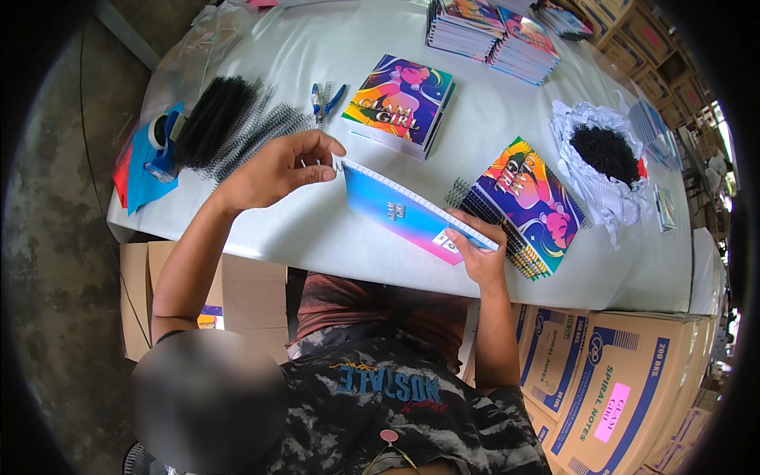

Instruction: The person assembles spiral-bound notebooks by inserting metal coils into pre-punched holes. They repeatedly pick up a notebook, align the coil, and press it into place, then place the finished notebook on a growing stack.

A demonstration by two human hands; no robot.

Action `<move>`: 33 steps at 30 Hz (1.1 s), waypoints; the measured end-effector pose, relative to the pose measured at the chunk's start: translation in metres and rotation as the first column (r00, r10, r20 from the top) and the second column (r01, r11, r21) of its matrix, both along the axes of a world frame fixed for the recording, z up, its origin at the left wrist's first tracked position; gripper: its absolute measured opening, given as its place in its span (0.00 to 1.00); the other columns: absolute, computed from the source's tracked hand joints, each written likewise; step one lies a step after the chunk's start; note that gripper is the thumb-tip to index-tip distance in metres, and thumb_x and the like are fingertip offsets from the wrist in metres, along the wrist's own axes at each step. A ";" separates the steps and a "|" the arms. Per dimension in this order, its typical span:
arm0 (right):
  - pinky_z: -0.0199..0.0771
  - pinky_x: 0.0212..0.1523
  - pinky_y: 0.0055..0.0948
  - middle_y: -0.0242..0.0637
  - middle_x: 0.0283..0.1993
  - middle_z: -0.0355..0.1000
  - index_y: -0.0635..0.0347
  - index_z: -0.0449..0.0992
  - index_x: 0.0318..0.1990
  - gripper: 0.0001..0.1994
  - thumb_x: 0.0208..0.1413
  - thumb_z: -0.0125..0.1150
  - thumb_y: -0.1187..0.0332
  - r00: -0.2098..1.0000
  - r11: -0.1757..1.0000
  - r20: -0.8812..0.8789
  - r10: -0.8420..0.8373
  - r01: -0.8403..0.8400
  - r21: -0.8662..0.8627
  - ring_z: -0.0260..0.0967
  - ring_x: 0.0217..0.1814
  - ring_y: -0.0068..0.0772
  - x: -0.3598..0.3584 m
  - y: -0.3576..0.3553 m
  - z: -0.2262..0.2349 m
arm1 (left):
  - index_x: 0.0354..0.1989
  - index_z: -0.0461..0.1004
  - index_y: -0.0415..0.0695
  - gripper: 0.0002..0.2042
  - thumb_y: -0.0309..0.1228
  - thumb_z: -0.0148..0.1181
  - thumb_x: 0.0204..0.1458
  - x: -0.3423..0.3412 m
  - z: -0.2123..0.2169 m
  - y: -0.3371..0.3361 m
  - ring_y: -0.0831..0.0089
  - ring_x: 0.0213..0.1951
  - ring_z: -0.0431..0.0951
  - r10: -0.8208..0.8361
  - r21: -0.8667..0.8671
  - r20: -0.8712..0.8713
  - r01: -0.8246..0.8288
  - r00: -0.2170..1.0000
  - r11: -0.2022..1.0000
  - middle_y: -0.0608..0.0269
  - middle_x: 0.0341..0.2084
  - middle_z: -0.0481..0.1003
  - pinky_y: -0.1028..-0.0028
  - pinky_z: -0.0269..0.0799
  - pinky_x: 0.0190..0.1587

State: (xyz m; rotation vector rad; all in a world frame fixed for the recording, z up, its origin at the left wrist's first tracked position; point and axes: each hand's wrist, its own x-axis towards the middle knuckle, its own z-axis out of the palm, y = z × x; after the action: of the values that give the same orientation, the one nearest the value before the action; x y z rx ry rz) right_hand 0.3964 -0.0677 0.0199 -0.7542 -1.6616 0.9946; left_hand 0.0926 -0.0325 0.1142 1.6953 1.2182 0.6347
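A notebook (404,212) with a blue-to-pink back cover is held tilted above the table's near edge, its punched edge facing up. My right hand (480,252) grips its right end, thumb on the cover and fingers behind. At the left end of the punched edge, a short dark piece of spiral wire (338,166) shows at my left hand's (286,168) fingertips. Those fingers are curled in a pinch around the wire. Beyond the held notebook lies a stack of colourful notebooks (400,103). Another stack, with coils along its side (542,206), lies right of my right hand.
Blue-handled pliers (326,101) lie beyond my left hand. Black spiral coils (218,123) and grey coils (257,142) are heaped at left, beside a tape dispenser (162,146). Crumpled paper holds black wire scraps (606,154) at right. Cartons (609,388) stand below the table.
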 end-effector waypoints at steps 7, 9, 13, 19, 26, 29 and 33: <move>0.70 0.35 0.19 0.42 0.41 0.76 0.69 0.74 0.44 0.12 0.50 0.57 0.80 0.998 0.997 -0.014 0.062 -0.061 0.052 0.71 0.33 0.21 0.000 0.004 0.000 | 0.41 0.72 0.39 0.11 0.27 0.59 0.50 -0.009 -0.017 0.004 0.82 0.34 0.69 -0.091 0.114 0.177 0.072 0.980 0.991 0.66 0.33 0.71 0.81 0.67 0.37; 0.71 0.36 0.19 0.42 0.42 0.75 0.69 0.74 0.44 0.12 0.50 0.56 0.81 0.999 0.999 0.012 0.043 -0.043 0.011 0.72 0.34 0.22 0.002 0.001 -0.001 | 0.39 0.73 0.39 0.09 0.27 0.59 0.49 0.000 -0.007 0.001 0.82 0.33 0.69 -0.032 0.246 -0.084 0.052 0.996 0.968 0.66 0.32 0.71 0.81 0.68 0.36; 0.71 0.38 0.19 0.42 0.42 0.75 0.69 0.74 0.44 0.12 0.49 0.57 0.81 0.999 0.999 0.008 0.048 -0.049 0.019 0.73 0.37 0.23 0.003 0.001 -0.003 | 0.37 0.74 0.40 0.08 0.24 0.61 0.47 0.004 -0.002 -0.001 0.82 0.31 0.69 0.016 -0.022 -0.214 -0.021 0.977 1.000 0.66 0.33 0.70 0.82 0.67 0.34; 0.71 0.39 0.19 0.42 0.41 0.76 0.69 0.74 0.44 0.13 0.49 0.59 0.79 0.998 0.998 -0.040 0.056 -0.055 0.020 0.73 0.38 0.23 0.002 0.001 -0.003 | 0.37 0.74 0.41 0.08 0.30 0.59 0.51 -0.006 -0.028 0.000 0.83 0.26 0.66 -0.105 0.203 0.240 0.056 0.965 0.978 0.70 0.27 0.71 0.82 0.65 0.31; 0.70 0.38 0.18 0.41 0.40 0.76 0.69 0.74 0.45 0.13 0.50 0.58 0.80 0.998 1.000 -0.056 -0.015 0.014 -0.013 0.72 0.37 0.22 0.001 -0.003 -0.008 | 0.32 0.72 0.38 0.11 0.35 0.55 0.54 0.002 -0.002 -0.006 0.83 0.23 0.64 -0.003 0.011 -0.043 0.004 0.999 1.000 0.70 0.20 0.67 0.81 0.62 0.27; 0.70 0.41 0.20 0.43 0.39 0.75 0.71 0.74 0.43 0.12 0.49 0.59 0.80 0.999 0.999 -0.047 -0.021 0.019 -0.048 0.72 0.38 0.23 0.000 -0.004 -0.005 | 0.31 0.72 0.38 0.14 0.39 0.51 0.57 0.000 -0.006 -0.007 0.83 0.21 0.61 -0.030 0.067 -0.192 0.043 0.981 0.997 0.70 0.17 0.65 0.81 0.60 0.25; 0.70 0.39 0.19 0.43 0.42 0.75 0.69 0.74 0.45 0.14 0.48 0.57 0.83 1.000 1.000 -0.019 -0.010 0.011 0.013 0.72 0.38 0.23 -0.001 -0.004 -0.003 | 0.30 0.72 0.38 0.17 0.42 0.47 0.58 -0.003 -0.010 -0.007 0.84 0.19 0.58 -0.082 0.023 -0.165 0.087 0.983 0.996 0.71 0.14 0.62 0.81 0.56 0.22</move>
State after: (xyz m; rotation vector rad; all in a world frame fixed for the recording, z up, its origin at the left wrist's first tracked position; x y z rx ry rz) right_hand 0.3955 -0.0719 0.0170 -0.7418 -1.6447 0.9800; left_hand 0.0900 -0.0400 0.1037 1.8439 1.2481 0.4709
